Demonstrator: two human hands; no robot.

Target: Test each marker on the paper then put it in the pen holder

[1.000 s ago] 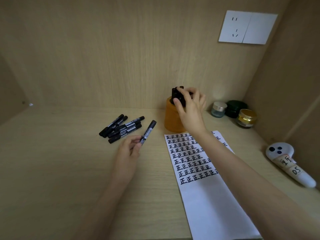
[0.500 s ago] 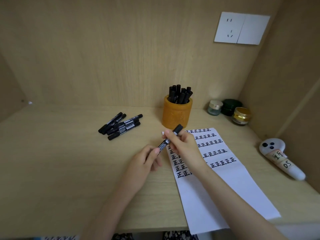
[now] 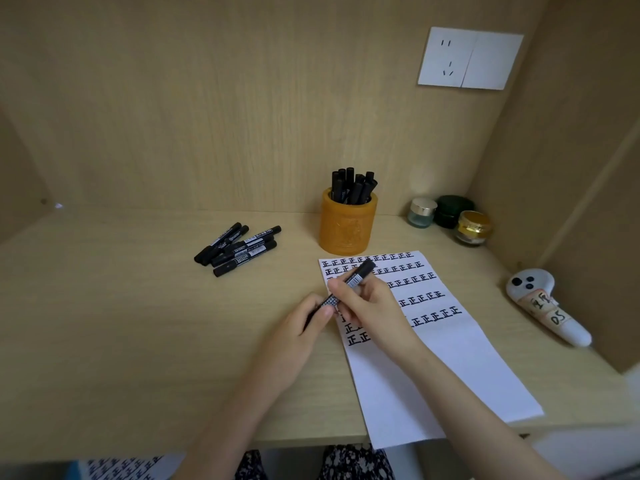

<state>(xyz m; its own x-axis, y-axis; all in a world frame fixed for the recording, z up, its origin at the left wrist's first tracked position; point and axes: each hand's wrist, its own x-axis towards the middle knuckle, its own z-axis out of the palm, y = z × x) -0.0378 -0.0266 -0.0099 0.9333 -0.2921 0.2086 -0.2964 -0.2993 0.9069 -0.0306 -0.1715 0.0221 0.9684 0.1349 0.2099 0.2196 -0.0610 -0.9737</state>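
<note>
Head view: I logged both hands meeting over the left edge of the paper [image 3: 433, 358]. The left hand [image 3: 304, 327] pinched the lower end of one black marker [image 3: 349, 282] between thumb and fingers. The right hand [image 3: 370, 306] curled round the barrel just above it. The marker sat tilted, its upper end pointing toward the pen holder [image 3: 348, 225]. I could not tell whether its cap was on.

The paper lay on the wooden surface [image 3: 121, 323], far half filled with rows of black characters, near half blank, near edge hanging past the front. The orange pen holder stood just beyond the paper's far edge, with a cluster of stored markers [image 3: 353, 185] upright in it. A heap of loose markers [image 3: 239, 249] lay left of the holder, well apart from the hands.

Three small jars [image 3: 446, 216] sat in the right rear corner. A white controller [image 3: 547, 306] lay right of the paper.
</note>
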